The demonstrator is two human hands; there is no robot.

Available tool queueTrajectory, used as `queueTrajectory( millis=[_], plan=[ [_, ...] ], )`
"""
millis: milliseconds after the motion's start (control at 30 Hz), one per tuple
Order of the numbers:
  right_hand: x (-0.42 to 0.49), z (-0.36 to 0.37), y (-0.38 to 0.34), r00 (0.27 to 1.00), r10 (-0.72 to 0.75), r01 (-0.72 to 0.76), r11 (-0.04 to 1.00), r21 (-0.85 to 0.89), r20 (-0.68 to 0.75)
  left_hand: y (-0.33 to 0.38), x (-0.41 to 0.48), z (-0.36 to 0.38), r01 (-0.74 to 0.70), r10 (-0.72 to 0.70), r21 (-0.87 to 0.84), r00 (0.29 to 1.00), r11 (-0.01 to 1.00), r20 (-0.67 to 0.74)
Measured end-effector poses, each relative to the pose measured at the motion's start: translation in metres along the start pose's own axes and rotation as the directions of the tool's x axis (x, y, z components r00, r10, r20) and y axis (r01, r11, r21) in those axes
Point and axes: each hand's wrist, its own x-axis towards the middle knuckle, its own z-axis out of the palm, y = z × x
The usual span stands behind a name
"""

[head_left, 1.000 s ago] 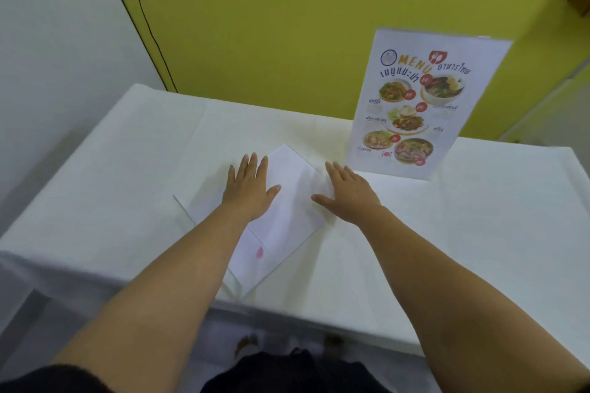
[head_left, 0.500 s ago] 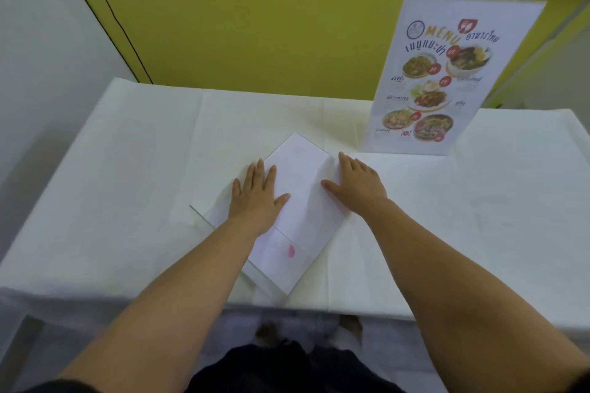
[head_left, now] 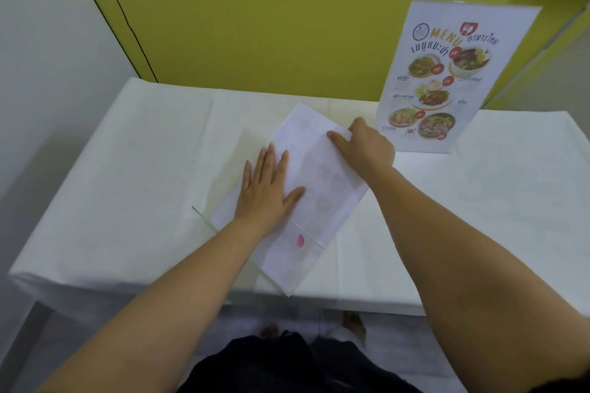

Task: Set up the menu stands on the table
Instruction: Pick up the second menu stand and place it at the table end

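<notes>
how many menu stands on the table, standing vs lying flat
standing: 1, the colour menu at the far right
lying flat: 1, the clear stand with its sheet face down, under the left hand and right hand
total: 2

White-clothed table (head_left: pixel 134 169) against yellow wall (head_left: pixel 255 9). Upright menu stand (head_left: pixel 453 80) at far right, printed side with food photos facing camera. Second stand (head_left: pixel 319 201), clear acrylic, lying flat and diagonal near front edge, paper inside showing blank back with pink spot. Left hand (head_left: pixel 268 191) flat, palm down, fingers spread on flat stand's left side. Right hand (head_left: pixel 367 147) curled over its far right edge, thumb on top.
</notes>
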Motion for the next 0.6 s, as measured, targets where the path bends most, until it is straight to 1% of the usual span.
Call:
queueTrajectory(
  millis=[67,167,267,400,500,600],
  plan=[
    [0.003,-0.01,-0.008,1.0,0.021,-0.021,1.0,0.016,0.007,0.012,-0.005,-0.001,-0.049,0.049,0.01,0.999,0.999,0.011],
    [0.006,-0.021,-0.019,0.999,0.034,-0.036,0.997,0.07,0.034,0.029,-0.012,0.0,-0.064,0.064,-0.026,0.998,0.998,0.001],
    [0.008,-0.026,-0.028,0.996,0.048,-0.058,0.989,0.137,0.079,0.037,-0.016,0.007,-0.14,0.141,0.014,0.988,0.99,-0.065],
    [0.014,-0.025,-0.034,0.988,0.063,-0.101,0.955,0.28,0.141,0.026,-0.013,0.017,-0.181,0.191,0.069,0.964,0.981,-0.184],
    [0.016,-0.024,-0.037,0.987,0.073,-0.126,0.9,0.418,0.14,0.012,-0.01,0.013,-0.232,0.246,0.083,0.93,0.969,-0.272],
    [0.018,-0.03,-0.048,0.976,0.089,-0.194,0.767,0.611,0.198,-0.001,-0.004,0.005,-0.226,0.232,0.064,0.885,0.972,-0.404]
  ],
)
